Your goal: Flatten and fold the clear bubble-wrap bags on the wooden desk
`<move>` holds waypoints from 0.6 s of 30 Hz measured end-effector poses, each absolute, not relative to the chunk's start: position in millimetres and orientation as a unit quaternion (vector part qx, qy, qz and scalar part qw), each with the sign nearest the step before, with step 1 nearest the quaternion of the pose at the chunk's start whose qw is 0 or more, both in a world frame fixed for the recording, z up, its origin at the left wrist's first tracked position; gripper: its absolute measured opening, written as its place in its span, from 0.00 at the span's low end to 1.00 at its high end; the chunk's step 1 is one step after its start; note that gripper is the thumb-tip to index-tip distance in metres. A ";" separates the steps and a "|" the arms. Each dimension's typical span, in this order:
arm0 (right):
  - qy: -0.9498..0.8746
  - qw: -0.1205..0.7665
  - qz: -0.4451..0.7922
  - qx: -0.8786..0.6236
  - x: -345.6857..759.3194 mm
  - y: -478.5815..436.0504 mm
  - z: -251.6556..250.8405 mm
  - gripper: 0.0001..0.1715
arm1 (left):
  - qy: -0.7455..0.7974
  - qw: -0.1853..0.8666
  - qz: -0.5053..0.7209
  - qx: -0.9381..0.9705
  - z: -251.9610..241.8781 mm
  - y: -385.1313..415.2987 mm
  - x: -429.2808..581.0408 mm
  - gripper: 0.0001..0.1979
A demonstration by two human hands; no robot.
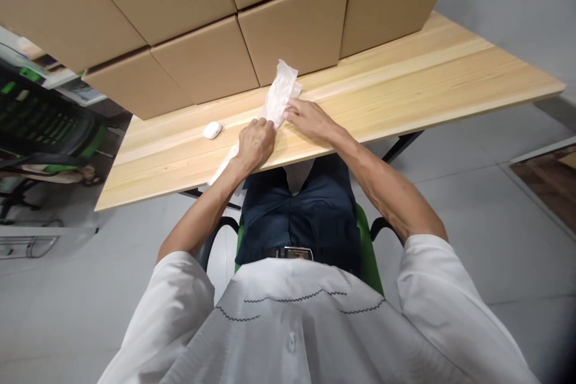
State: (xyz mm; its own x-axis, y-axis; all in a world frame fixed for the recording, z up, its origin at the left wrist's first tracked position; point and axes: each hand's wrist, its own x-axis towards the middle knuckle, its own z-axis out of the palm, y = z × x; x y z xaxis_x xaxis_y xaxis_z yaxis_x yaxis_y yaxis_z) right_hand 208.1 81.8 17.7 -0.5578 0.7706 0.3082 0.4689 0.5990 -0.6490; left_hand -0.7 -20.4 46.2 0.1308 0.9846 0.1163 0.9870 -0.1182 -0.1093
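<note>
A crumpled strip of thin white wrapping (pixel 279 93), perhaps bubble wrap, lies slantwise over the wooden table (pixel 405 87). My left hand (pixel 256 143) is curled closed on its lower part, knuckles up. From the right, my right hand (pixel 310 118) pinches the strip's edge between thumb and fingers. A white length of similar material (pixel 224 167) shows under my left wrist, reaching the front edge; whether it is the same piece is hidden. Left of my left hand sits a small white rounded case (pixel 212 129), like an earbud case, touched by neither hand.
Stacked brown cardboard boxes (pixel 292 27) stand along the back of the table like a wall. I sit on a green chair (pixel 369 252) close to the front edge. Another dark and green chair (pixel 49 126) and shelving (pixel 67 75) are at the left.
</note>
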 end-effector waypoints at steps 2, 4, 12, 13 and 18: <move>-0.800 0.336 0.256 -0.426 193.2 96.7 16.2 0.20 | -0.657 0.079 -0.003 -0.750 46.3 -20.7 -0.7 0.19; -0.766 0.360 0.258 -0.467 176.2 116.0 14.8 0.20 | -0.652 0.080 0.003 -0.754 46.5 -20.8 -0.6 0.19; -0.734 0.328 0.244 -0.543 158.0 160.7 11.2 0.16 | -0.645 0.074 0.026 -0.760 53.4 -25.8 3.8 0.19; -0.740 0.313 0.235 -0.546 160.1 159.8 11.7 0.18 | -0.644 0.072 0.028 -0.761 54.4 -26.7 3.8 0.19; -0.761 0.276 0.209 -0.549 168.2 156.6 12.6 0.36 | -0.630 0.066 0.036 -0.773 55.7 -29.3 -0.4 0.19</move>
State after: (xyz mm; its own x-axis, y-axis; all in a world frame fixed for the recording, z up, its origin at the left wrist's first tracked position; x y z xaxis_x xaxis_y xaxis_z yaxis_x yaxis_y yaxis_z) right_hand 168.2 156.6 12.6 -0.2438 0.9509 0.1906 0.7206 0.3091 -0.6207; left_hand -0.4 -29.3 55.7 0.2023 0.9789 0.0271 0.9693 -0.1963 -0.1480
